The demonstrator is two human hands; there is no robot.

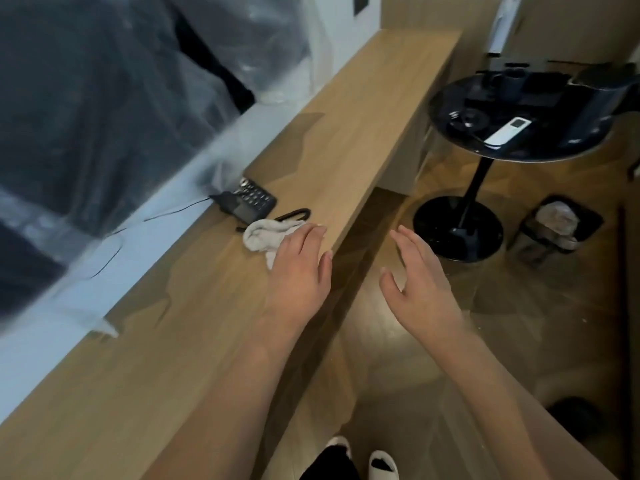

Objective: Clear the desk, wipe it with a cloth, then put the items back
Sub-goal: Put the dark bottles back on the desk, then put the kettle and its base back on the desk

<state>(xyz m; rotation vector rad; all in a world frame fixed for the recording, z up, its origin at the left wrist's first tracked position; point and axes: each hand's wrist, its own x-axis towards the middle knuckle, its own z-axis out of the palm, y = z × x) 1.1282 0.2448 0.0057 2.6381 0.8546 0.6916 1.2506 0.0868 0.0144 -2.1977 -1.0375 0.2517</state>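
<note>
A long wooden desk (349, 133) runs along the wall from near left to far right. A crumpled grey cloth (265, 233) lies on it near the front edge. My left hand (299, 268) rests flat over the cloth's right end, fingers spread, not gripping it. A black desk phone (251, 200) with a thin cord sits against the wall just behind the cloth. My right hand (417, 282) hovers open past the desk's front edge, above the floor, holding nothing. Damp patches show on the desk top.
A round black side table (450, 131) stands right of the desk with a white remote (507, 130) and several dark items on it. A dark waste bin (557, 225) sits on the floor. Plastic-wrapped dark shapes (104, 98) cover the wall side.
</note>
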